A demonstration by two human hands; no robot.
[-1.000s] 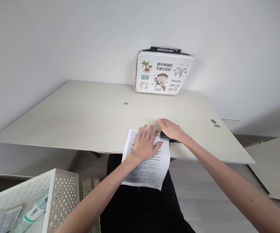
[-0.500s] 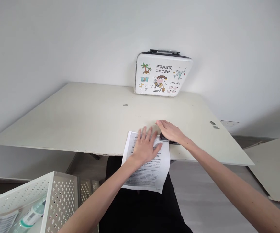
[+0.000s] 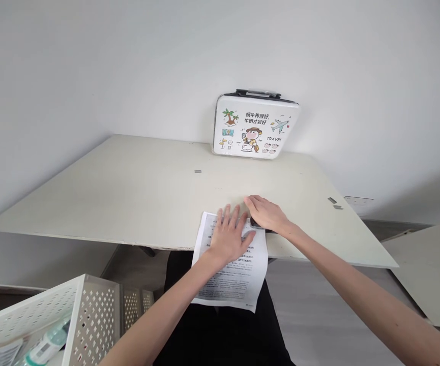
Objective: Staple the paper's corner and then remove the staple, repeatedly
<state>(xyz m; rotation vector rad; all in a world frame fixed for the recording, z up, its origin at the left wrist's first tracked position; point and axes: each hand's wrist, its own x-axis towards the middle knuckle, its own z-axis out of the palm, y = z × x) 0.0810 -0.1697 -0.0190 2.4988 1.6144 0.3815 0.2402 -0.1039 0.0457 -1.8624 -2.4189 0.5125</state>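
A printed sheet of paper [image 3: 227, 284] lies at the table's front edge, its lower part hanging over my lap. Spread flat on its upper half, my left hand [image 3: 227, 239] has its fingers apart. My right hand [image 3: 266, 211] is closed over a black stapler [image 3: 254, 222] at the sheet's upper right corner. Most of the stapler is hidden beneath the palm, and its front end meets the paper. Whether more than one sheet lies there, I cannot tell.
A white case with cartoon prints [image 3: 256, 127] leans against the wall at the table's [image 3: 128, 188] back. Small grey staple strips lie at the middle [image 3: 198, 171] and the right [image 3: 331, 200]. A white perforated basket [image 3: 95, 315] with a bottle [image 3: 48, 345] stands lower left.
The view has tilted slightly, so the table and case appear a little lower. The right hand looks slightly flatter over the stapler; the left hand stays on the sheet.
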